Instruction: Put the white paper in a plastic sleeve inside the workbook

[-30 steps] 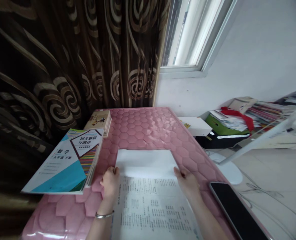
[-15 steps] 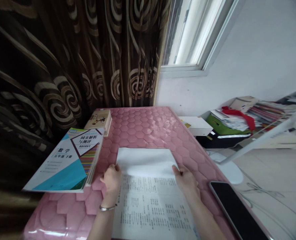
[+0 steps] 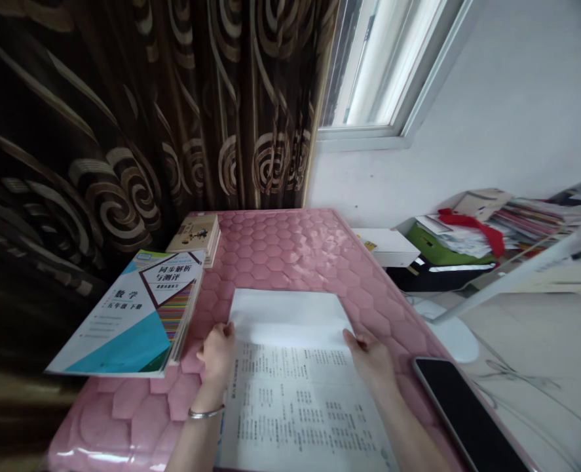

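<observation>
A printed sheet of paper [image 3: 300, 400] lies before me, its far part folded over so that a blank white band [image 3: 290, 314] faces up. My left hand [image 3: 219, 354] pinches the left edge near the fold, a silver bracelet [image 3: 206, 413] on its wrist. At the right edge, my right hand [image 3: 371, 357] grips the paper between thumb and fingers at about the same height. Beyond the blank band, the pink padded table cover [image 3: 280, 249] shows. Whether more sheets lie under this one I cannot tell.
Left of the paper lies a stack of workbooks [image 3: 133, 321], with small books [image 3: 194, 236] behind it. A black phone [image 3: 467, 413] rests at the right edge. Past that edge stand a white lamp [image 3: 452, 334] and piled papers [image 3: 462, 236]. A patterned curtain [image 3: 196, 98] hangs at the left.
The paper's far right corner and my right hand have shifted slightly to the right. My left hand has moved a little left. Both keep hold of the edges.
</observation>
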A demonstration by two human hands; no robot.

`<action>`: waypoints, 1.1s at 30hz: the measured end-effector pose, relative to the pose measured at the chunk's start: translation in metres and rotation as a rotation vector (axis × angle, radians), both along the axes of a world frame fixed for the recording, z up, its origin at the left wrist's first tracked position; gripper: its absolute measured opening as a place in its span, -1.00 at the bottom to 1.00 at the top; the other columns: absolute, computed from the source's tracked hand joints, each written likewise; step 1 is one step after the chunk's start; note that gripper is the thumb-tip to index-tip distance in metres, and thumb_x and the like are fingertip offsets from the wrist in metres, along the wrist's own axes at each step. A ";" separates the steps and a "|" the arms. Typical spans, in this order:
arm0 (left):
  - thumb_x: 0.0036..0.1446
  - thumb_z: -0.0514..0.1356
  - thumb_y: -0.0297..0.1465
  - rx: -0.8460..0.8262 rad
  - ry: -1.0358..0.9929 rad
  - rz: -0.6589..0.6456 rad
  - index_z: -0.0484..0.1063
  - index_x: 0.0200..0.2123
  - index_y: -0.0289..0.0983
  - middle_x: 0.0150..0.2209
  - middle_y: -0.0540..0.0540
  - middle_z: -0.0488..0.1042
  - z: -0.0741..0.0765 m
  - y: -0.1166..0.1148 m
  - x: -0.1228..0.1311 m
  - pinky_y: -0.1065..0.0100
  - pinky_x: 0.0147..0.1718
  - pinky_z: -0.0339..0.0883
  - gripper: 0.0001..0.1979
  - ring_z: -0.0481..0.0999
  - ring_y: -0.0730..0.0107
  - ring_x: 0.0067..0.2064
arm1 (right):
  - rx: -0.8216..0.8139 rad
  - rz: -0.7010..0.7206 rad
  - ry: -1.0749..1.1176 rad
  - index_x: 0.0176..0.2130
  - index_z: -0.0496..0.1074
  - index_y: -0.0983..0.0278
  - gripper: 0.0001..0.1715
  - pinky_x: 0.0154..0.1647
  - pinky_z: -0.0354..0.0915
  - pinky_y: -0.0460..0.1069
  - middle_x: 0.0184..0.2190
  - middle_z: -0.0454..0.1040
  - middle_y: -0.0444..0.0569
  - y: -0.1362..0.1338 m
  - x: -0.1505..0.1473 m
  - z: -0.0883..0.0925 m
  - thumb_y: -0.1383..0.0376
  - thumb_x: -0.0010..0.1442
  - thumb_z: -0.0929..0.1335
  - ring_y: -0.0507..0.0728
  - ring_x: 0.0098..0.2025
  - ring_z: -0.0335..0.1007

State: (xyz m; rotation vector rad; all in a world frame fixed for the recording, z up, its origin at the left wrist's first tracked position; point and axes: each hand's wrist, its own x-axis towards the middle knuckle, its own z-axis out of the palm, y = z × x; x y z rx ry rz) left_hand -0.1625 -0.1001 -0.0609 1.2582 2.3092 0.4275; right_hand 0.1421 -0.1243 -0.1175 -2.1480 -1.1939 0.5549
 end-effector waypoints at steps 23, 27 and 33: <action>0.28 -0.01 -0.24 0.048 -0.038 0.006 0.44 -0.27 -0.26 -0.14 -0.29 0.58 0.001 0.005 0.000 -0.03 -0.02 0.18 -0.70 0.50 -0.04 -0.02 | -0.018 0.025 0.039 -0.28 0.50 0.23 -0.53 -0.26 0.30 0.04 -0.41 0.58 0.00 0.007 -0.010 0.021 -0.02 0.19 0.19 0.20 -0.32 0.50; 0.28 0.00 -0.26 0.073 -0.145 0.003 0.43 -0.34 -0.23 -0.20 -0.16 0.59 0.003 -0.001 -0.010 0.09 -0.04 0.21 -0.72 0.52 0.12 -0.08 | 0.115 0.076 0.141 -0.28 0.49 0.26 -0.45 -0.34 0.31 0.00 -0.42 0.57 0.00 0.002 -0.003 0.005 -0.08 0.17 0.18 0.20 -0.34 0.49; 0.26 0.02 -0.23 0.049 -0.093 -0.006 0.40 -0.40 -0.24 -0.24 -0.18 0.59 0.000 0.001 -0.009 0.13 -0.12 0.25 -0.72 0.53 0.07 -0.10 | -0.017 0.031 0.000 -0.33 0.48 0.21 -0.56 -0.35 0.27 0.00 -0.43 0.57 0.01 0.002 -0.010 0.021 0.00 0.19 0.19 0.20 -0.33 0.49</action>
